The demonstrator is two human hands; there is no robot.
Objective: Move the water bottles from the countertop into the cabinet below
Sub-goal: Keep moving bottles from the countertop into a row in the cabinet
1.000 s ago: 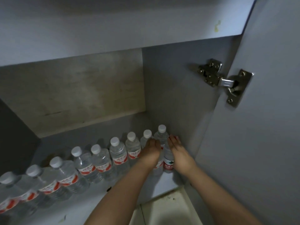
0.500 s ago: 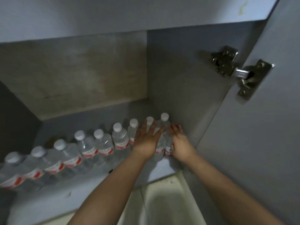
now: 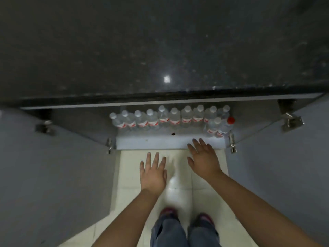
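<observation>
Clear plastic water bottles with white caps and red labels (image 3: 170, 117) stand upright in a row along the white cabinet floor (image 3: 151, 142), under the dark speckled stone table (image 3: 160, 50); at the row's right end two more stand in front, one with a red cap (image 3: 224, 128). Left of the cabinet floor's front edge and nearer the person, the left hand (image 3: 154, 172) hovers over pale floor tiles (image 3: 178, 184), palm down, fingers straight and spread, holding nothing. The right hand (image 3: 203, 157) lies nearer the bottles, its fingertips over that front edge, equally spread and empty. No bottle shows on the table, so the move looks finished.
</observation>
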